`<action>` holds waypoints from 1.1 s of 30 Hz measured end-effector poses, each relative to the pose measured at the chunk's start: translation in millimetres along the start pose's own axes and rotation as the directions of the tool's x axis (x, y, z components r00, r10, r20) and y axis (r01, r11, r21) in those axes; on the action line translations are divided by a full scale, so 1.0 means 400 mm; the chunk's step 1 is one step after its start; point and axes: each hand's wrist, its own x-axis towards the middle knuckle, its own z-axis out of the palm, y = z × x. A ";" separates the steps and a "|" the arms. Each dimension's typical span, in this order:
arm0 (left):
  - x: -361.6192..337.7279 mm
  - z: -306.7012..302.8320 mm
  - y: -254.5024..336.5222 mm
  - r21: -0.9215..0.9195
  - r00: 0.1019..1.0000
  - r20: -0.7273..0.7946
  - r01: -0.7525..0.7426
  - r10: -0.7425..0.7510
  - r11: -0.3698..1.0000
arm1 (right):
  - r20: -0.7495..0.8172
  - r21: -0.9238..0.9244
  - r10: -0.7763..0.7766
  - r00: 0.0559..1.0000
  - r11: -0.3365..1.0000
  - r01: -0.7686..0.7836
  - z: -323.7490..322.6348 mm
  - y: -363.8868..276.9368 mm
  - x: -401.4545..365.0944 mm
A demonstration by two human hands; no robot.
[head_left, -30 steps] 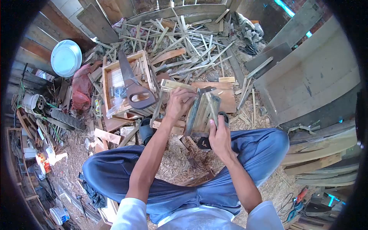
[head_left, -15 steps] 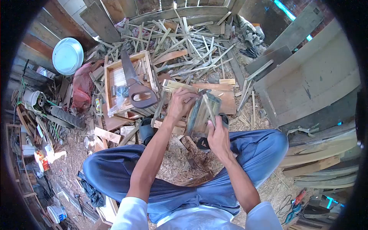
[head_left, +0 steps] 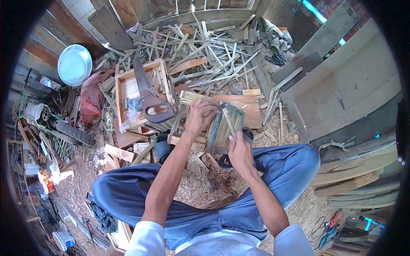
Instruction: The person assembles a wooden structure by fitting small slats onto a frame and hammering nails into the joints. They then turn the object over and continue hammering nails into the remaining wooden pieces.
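Between my lower legs stands a small wooden crate [head_left: 220, 132] made of slats, with a dark strip along its top. My left hand [head_left: 200, 116] rests on its upper left side, fingertips pinched together; whatever they hold is too small to make out. My right hand [head_left: 241, 151] is closed round the wooden handle of a hammer [head_left: 229, 121]. The hammer's dark head is close beside my left fingertips, over the crate's far edge. Whether it touches the wood cannot be seen clearly.
A handsaw [head_left: 147, 91] lies across an open wooden box [head_left: 121, 100] on the left, with a plastic bag inside. Beyond is a heap of thin wood offcuts [head_left: 205, 55]. A large board [head_left: 341, 85] leans at right; sawdust covers the floor [head_left: 192, 183].
The hammer head has swung down and slightly left, closer to my left fingertips. My right hand has shifted a little left with it. My left hand stays in nearly the same place.
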 end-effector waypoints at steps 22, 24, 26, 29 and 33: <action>-0.006 0.002 -0.008 -0.015 0.999 -0.002 0.037 -0.037 0.999 | -0.133 0.112 -0.110 0.985 0.986 0.125 0.008 -0.009 -0.009; -0.004 0.003 -0.012 -0.029 0.999 0.025 0.032 -0.031 0.999 | -0.179 0.153 -0.122 0.976 0.977 0.150 0.006 -0.013 -0.009; -0.004 0.005 -0.012 -0.027 1.000 0.004 0.013 -0.013 1.000 | -0.099 0.075 -0.077 0.992 0.994 0.084 0.020 0.004 -0.007; 0.003 0.002 -0.005 -0.026 1.000 -0.016 0.005 -0.005 1.000 | -0.089 0.070 -0.069 0.994 0.995 0.076 0.013 -0.004 -0.005; -0.005 0.006 -0.014 -0.031 0.999 -0.002 0.038 -0.038 0.999 | -0.243 0.153 -0.149 0.959 0.970 0.189 0.000 -0.030 -0.016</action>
